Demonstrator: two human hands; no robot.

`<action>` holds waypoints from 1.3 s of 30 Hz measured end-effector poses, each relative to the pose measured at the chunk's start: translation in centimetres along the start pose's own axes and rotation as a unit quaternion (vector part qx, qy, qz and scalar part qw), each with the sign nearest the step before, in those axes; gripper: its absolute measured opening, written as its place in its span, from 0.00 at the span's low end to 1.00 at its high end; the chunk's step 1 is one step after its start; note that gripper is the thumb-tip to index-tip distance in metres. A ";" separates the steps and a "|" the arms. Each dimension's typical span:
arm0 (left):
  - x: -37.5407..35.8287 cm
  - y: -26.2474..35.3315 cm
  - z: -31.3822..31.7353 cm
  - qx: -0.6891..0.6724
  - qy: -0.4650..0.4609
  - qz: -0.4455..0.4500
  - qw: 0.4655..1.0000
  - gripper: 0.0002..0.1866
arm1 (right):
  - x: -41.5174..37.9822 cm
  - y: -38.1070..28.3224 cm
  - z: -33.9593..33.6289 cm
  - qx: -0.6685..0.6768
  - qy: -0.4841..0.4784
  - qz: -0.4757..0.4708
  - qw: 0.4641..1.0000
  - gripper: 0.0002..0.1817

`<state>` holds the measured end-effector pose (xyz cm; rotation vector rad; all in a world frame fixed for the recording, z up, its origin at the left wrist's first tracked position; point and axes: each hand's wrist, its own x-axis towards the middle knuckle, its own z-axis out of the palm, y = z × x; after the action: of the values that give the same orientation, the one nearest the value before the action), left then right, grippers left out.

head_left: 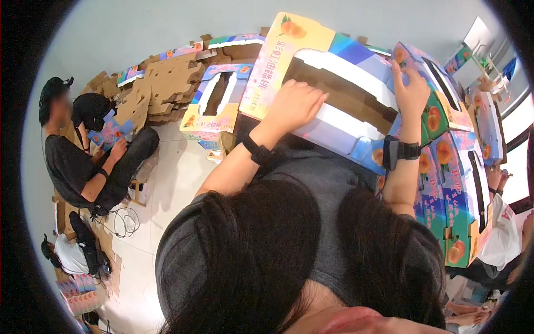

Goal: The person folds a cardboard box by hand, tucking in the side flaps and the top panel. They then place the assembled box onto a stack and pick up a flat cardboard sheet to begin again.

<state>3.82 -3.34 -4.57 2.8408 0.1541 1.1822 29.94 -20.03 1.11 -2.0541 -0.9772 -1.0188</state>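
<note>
A large printed carton (pixel 300 30) with peach pictures lies tilted in front of my chest, its long top opening framed by white flaps. My left hand (pixel 297 106) is closed over the white edge near the carton's yellow end, with its fingers bent and close together; the thumb is hidden. At the blue end, my right hand (pixel 410 92) has its fingers apart and bent, with fingertips near or touching the carton's far corner. Black bands are on both wrists.
A smaller-looking printed carton (pixel 192 119) stands at the left, near flat brown cardboard pieces (pixel 167 83). Stacked peach cartons (pixel 453 195) stand at the right. A seated person (pixel 72 167) handles a blue printed piece (pixel 111 131) at the far left. Other people sit farther off.
</note>
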 end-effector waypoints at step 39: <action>-2.8 1.7 -1.4 0.065 0.061 -0.065 0.994 0.14 | -8.9 -6.7 0.8 0.186 -0.057 -0.258 0.946 0.16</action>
<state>0.95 -5.31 -5.42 2.8148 0.4313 1.3648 20.93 -18.86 -5.40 -1.5877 -1.6858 -0.8790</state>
